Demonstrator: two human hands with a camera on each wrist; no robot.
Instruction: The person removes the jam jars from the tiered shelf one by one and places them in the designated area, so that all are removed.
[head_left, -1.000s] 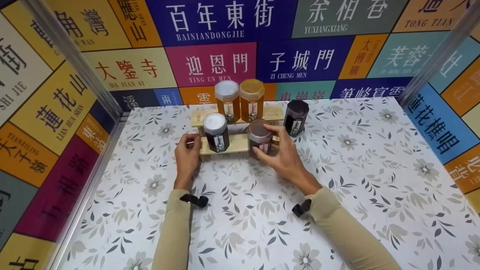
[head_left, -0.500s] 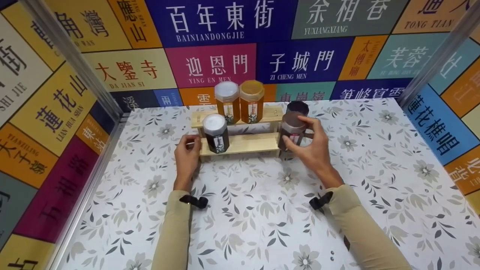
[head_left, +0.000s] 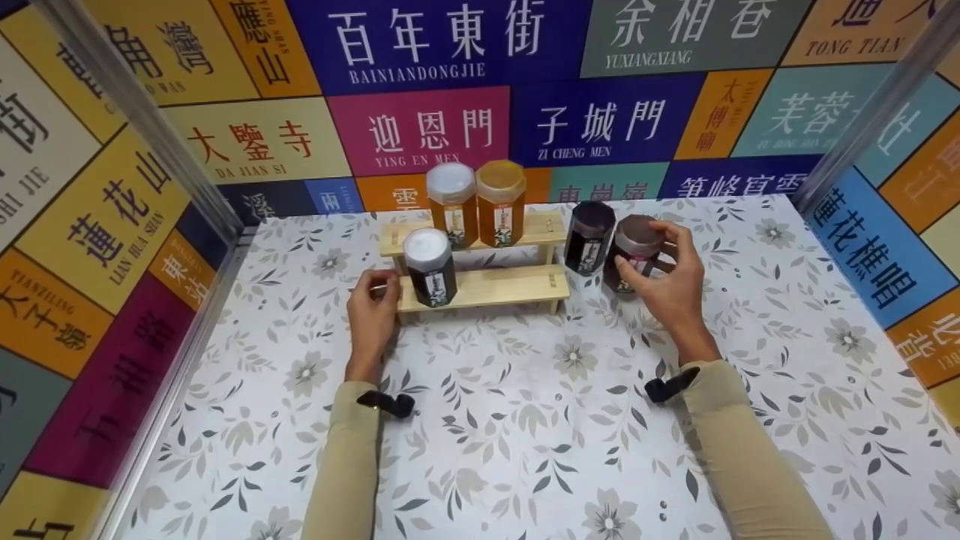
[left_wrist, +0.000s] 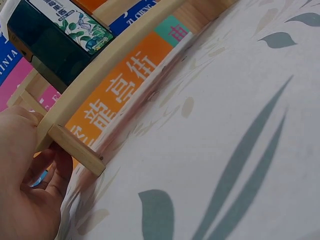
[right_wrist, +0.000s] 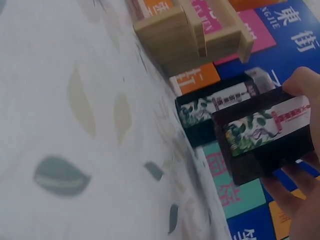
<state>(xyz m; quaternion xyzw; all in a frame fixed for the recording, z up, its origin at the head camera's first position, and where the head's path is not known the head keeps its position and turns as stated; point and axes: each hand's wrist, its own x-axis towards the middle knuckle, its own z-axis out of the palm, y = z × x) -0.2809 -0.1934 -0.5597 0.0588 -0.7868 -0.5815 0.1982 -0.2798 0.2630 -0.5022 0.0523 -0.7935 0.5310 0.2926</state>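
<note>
Before coloured signs point(head_left: 420, 127), gripping wooden rack point(head_left: 510, 287) at left end with left hand point(head_left: 371, 311); right of rack, beside dark jar point(head_left: 589, 238), clamping brown-lidded jar point(head_left: 635, 246) in right hand point(head_left: 675, 289).

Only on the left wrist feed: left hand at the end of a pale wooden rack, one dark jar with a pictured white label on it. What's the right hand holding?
Observer: The right hand grips a dark faceted jar with a brownish top.
Operator: Over the rack?
Observer: No, off beyond the right end of the pale wooden two-tier rack, as the head view shows.
Operator: Anything on the upper tier?
Observer: Two jars side by side: an amber faceted jar with a whitish lid and an amber faceted jar with a yellow lid.
</note>
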